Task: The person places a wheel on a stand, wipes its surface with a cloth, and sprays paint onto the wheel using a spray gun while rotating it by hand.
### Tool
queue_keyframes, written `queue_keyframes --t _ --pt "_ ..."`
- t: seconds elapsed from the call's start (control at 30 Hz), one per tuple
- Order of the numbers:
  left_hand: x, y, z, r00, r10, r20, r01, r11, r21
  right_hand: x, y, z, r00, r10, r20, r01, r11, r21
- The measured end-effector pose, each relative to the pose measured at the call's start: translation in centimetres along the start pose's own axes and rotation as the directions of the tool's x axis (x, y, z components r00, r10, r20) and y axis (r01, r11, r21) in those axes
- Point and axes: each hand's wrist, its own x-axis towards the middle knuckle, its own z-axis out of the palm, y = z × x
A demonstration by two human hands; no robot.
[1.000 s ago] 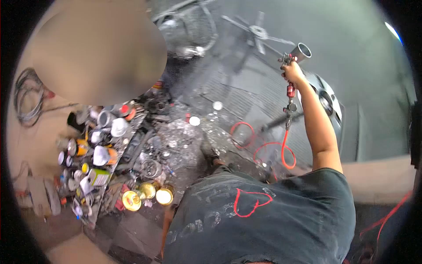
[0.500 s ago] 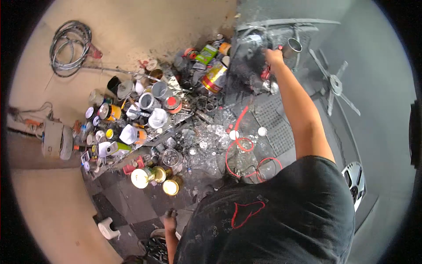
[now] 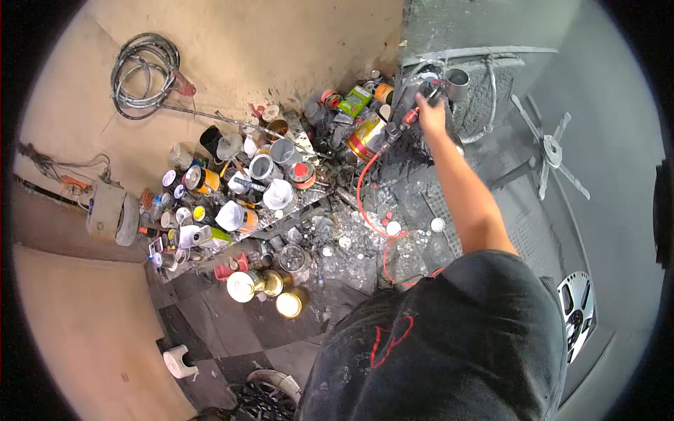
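Note:
My right hand (image 3: 430,117), at the end of an outstretched arm, is closed around a spray gun (image 3: 410,117). The gun's metal cup (image 3: 457,83) is beside the hand, toward the upper right. From the gun's lower end a red hose (image 3: 361,189) curves down to the floor. Behind the hand and gun is a dark, paint-crusted machine or stand (image 3: 474,95), partly hidden. Close by to the left lies a red and yellow can (image 3: 366,137). My left hand does not show.
A cluttered bench (image 3: 286,219) holds several cups, cans and bottles. Open gold cans (image 3: 289,304) stand on the floor below it. A cross-shaped stand (image 3: 552,151) and a wheel rim (image 3: 577,316) are at right. A coiled hose (image 3: 144,76) hangs upper left; a white stool (image 3: 180,361) is lower left.
The view has turned toward the bench. My right hand and the spray gun have swung from the wheel rim's side to the crusted machine. My left hand, visible half a second ago, has left view.

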Motion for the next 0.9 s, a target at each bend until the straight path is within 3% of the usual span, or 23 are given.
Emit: queue_keyframes --t 0.07,0.13,0.17,0.2,0.23,0.27,0.3,0.33,0.37,0.4,0.43,0.47,0.5,0.53,0.57,0.63,0.67,0.7,0.77,0.8,0.83,0.9 --pt "1.0 -0.7 -1.6 1.0 0.026 0.008 -0.027 1.0 0.017 -8.8 -0.7 -2.4 0.973 -0.221 0.058 0.226 0.968 -0.107" --pt "2.5 -1.3 -3.5 0.997 0.071 0.034 -0.072 0.996 0.049 -20.2 1.2 -3.9 0.959 -0.251 0.133 0.268 0.956 -0.123" --pt "3.4 -1.4 -4.4 0.993 0.105 0.054 -0.108 0.992 0.067 -25.7 4.4 -5.2 0.902 -0.384 0.195 0.428 0.855 -0.293" --pt "4.4 -1.5 -5.2 0.986 0.145 0.082 -0.152 0.984 0.095 -31.5 7.6 -6.6 0.878 -0.225 0.422 0.397 0.836 -0.38" --pt "5.8 -1.4 -6.0 0.974 0.196 0.114 -0.209 0.971 0.119 -37.4 10.9 -8.4 0.742 0.055 0.668 0.364 0.804 -0.471" --pt "7.2 -1.2 -6.7 0.954 0.258 0.151 -0.279 0.95 0.139 -42.8 13.4 -10.4 0.504 0.308 0.807 0.365 0.771 -0.522" --pt "8.7 -0.8 -7.6 0.932 0.308 0.192 -0.339 0.927 0.16 -47.3 15.1 -12.6 0.281 0.459 0.843 0.358 0.765 -0.536" --pt "10.2 -0.5 -7.8 0.881 0.414 0.23 -0.452 0.88 0.146 -50.7 15.4 -14.5 0.101 0.542 0.834 0.326 0.774 -0.543" --pt "12.2 0.4 -8.3 0.816 0.511 0.27 -0.554 0.825 0.111 -53.4 15.8 -16.1 -0.005 0.565 0.825 0.275 0.794 -0.542" --pt "14.3 1.3 -8.7 0.754 0.582 0.303 -0.625 0.779 0.058 -54.9 15.2 -17.7 -0.039 0.554 0.832 0.217 0.817 -0.534" --pt "16.7 2.3 -8.9 0.755 0.57 0.325 -0.6 0.8 -0.01 -55.9 15.1 -19.1 -0.014 0.529 0.848 0.154 0.839 -0.521" --pt "19.8 3.8 -8.9 0.833 0.429 0.348 -0.448 0.893 -0.029 -56.4 15.4 -20.7 0.056 0.496 0.867 0.093 0.862 -0.499" --pt "22.1 6.0 -8.8 0.89 0.277 0.362 -0.282 0.959 -0.042 -55.8 5.9 -23.3 0.209 0.608 0.766 -0.004 0.784 -0.621" --pt "23.7 7.7 -8.1 0.867 0.328 0.376 -0.355 0.935 0.004 -56.2 7.7 -25.2 0.216 0.657 0.722 -0.103 0.751 -0.652" --pt "23.6 11.2 -6.9 0.841 0.379 0.386 -0.427 0.903 0.044 -56.2 6.5 -27.1 0.298 0.739 0.604 -0.043 0.643 -0.765" --pt "24.9 16.6 -3.4 0.793 0.42 0.441 -0.596 0.684 0.421 -59.4 8.3 -32.6 0.678 0.591 0.438 -0.048 0.63 -0.776" --pt "24.5 18.6 -0.5 0.739 0.465 0.488 -0.622 0.749 0.228 -60.5 8.4 -35.2 0.696 0.591 0.408 -0.069 0.62 -0.781" --pt "24.0 20.5 2.6 0.685 0.51 0.52 -0.612 0.791 0.03 -61.8 8.5 -37.6 0.728 0.618 0.297 -0.188 0.597 -0.78" --pt "16.9 25.2 9.3 0.607 0.642 0.469 -0.754 0.651 0.084 -65.6 11.1 -42.4 0.75 0.655 0.093 -0.368 0.53 -0.764" --pt "12.6 27.0 12.0 0.604 0.562 0.564 -0.693 0.721 0.023 -67.8 13.2 -44.7 0.75 0.662 0.002 -0.429 0.488 -0.76" --pt "8.8 27.9 14.7 0.586 0.479 0.653 -0.617 0.787 -0.023 -69.3 12.0 -46.6 0.636 0.771 0.021 -0.46 0.401 -0.792" --pt "3.7 26.9 20.6 0.431 0.415 0.801 -0.579 0.808 -0.108 -72.3 10.3 -49.9 0.529 0.847 0.047 -0.53 0.373 -0.762"
